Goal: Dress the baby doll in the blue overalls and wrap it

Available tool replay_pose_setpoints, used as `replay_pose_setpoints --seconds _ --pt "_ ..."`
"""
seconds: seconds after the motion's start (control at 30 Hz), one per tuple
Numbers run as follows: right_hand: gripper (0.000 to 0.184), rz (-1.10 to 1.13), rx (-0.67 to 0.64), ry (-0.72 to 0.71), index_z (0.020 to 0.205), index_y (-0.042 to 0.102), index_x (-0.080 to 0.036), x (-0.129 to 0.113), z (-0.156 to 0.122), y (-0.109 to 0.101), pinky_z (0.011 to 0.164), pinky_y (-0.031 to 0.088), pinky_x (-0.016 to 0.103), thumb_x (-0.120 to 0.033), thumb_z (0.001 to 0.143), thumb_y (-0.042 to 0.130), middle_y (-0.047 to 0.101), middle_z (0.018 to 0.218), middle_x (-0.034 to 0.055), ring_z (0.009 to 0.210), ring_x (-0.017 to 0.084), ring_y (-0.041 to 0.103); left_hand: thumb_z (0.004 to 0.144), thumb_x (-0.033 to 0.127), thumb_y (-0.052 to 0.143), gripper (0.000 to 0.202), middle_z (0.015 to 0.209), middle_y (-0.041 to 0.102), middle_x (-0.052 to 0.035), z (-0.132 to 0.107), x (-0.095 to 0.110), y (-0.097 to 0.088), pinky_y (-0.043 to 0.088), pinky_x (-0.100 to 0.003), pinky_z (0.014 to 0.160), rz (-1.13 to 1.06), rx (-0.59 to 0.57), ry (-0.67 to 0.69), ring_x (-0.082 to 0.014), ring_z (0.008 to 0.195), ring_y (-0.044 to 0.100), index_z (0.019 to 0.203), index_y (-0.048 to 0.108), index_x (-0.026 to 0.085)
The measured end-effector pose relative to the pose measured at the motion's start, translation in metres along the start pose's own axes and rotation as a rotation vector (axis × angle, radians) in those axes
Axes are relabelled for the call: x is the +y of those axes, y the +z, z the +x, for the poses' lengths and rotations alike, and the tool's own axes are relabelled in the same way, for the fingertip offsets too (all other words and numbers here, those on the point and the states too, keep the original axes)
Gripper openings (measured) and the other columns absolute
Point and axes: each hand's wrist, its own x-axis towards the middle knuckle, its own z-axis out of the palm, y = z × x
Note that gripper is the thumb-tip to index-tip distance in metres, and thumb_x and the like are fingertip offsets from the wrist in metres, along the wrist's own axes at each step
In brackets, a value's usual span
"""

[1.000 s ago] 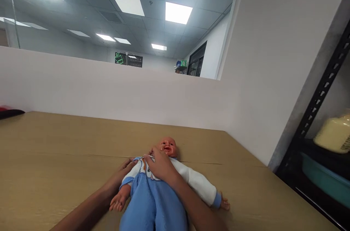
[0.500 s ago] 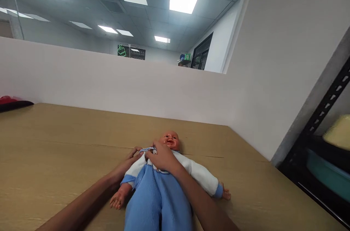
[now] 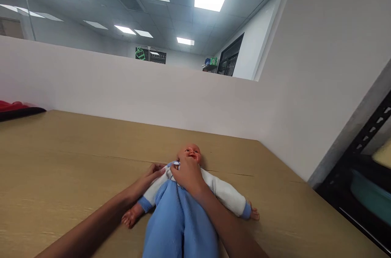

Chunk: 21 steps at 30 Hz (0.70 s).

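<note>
One doll (image 3: 183,199) lies on its back on the single tabletop (image 3: 76,140), its head pointing away from the person leaning over it. From where I stand, most of the clothing seems on: two sleeves (image 3: 227,197) of one white top (image 3: 210,178) cover the doll's two arms, and one pair of blue trousers (image 3: 180,225) covers its legs. I'd say only the neckline is left to settle, bunched just below the doll's chin. Two hands work there: the right hand (image 3: 188,172), on the doll's chest, pinches the cloth edge; the left hand (image 3: 156,171) is bent over the doll's shoulder, though whether it grips I cannot tell. One red item (image 3: 14,106) sits well to the left of the doll.
</note>
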Motion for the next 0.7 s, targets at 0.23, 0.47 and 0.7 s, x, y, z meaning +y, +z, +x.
replay_pose_setpoints --seconds 0.23,0.47,0.7 --pt "0.029 -0.087 -0.009 0.001 0.113 0.075 -0.013 0.012 0.001 -0.010 0.087 0.050 0.037 -0.031 0.094 0.061 0.080 0.115 0.0197 0.111 0.032 0.073 0.082 0.062 0.076 0.055 0.110 0.076 -0.0095 -0.023 0.021 0.012 0.054 -0.036 0.083 0.320 0.010 0.021 -0.0316 0.100 0.069 0.116 0.068 0.019" --pt "0.020 -0.205 -0.152 -0.072 0.100 0.083 -0.014 -0.009 0.031 -0.009 0.086 0.054 0.037 -0.024 0.094 0.066 0.084 0.103 0.0170 0.102 0.030 0.078 0.091 0.040 0.064 0.038 0.126 0.073 -0.0107 -0.028 0.025 0.018 0.047 -0.038 0.097 0.666 0.028 0.274 -0.0319 0.114 0.067 0.125 0.062 0.023" --pt "0.012 -0.346 -0.142 0.038 0.096 0.080 -0.011 0.000 0.040 -0.024 0.090 0.059 0.045 -0.009 0.089 0.070 0.082 0.104 0.0169 0.104 0.030 0.077 0.086 0.037 0.058 0.030 0.104 0.075 -0.0068 -0.028 0.026 0.004 0.046 -0.036 0.082 0.781 0.113 0.112 -0.0296 0.092 0.070 0.112 0.057 0.024"
